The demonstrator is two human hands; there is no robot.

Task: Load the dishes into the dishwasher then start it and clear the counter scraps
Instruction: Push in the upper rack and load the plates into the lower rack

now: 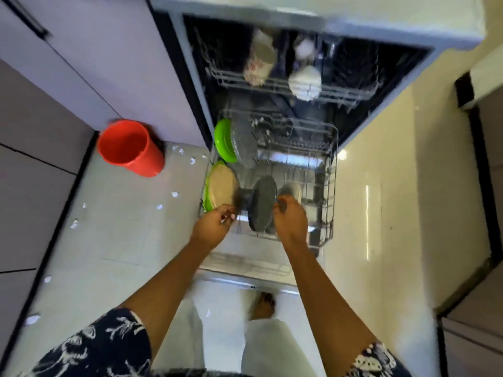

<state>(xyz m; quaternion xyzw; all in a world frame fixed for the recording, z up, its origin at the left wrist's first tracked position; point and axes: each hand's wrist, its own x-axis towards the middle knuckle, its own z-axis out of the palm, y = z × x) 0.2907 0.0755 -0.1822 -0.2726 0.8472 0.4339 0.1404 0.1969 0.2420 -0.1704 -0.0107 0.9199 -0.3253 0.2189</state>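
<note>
Loading step, seen from the head camera. The dishwasher (394, 66) stood open with its lower rack (331, 186) drawn out over the door, the person leaning above it. The right grip (290, 217) appeared closed on the near rim of a dark grey plate (261, 202), which stood on edge near the front centre of the lower rack. The left grip (215, 221) hung with fingers curled just beside the lower edge of a beige plate (223, 189); whether it held anything could not be told. Lower rack contents: at front left, the beige plate leaning against a green plate (208, 197); at back left, a speckled grey plate (245, 145) against a second green plate (221, 138); just right of the dark grey plate, a pale bowl (292, 189), partly hidden by the right grip. Upper rack (343, 95) contents: a patterned mug (260, 61), a white ribbed cup (304, 81) and a further white item (304, 47) too blurred to name. A red bucket (130, 148) stood on the floor (122, 240) left of the machine, among white scraps (174, 194). By these signs loading was in hand, with starting and clearing not yet begun. The next move would call for seating the plate between the tines, letting go, and checking that it stood clear of its neighbours.
</note>
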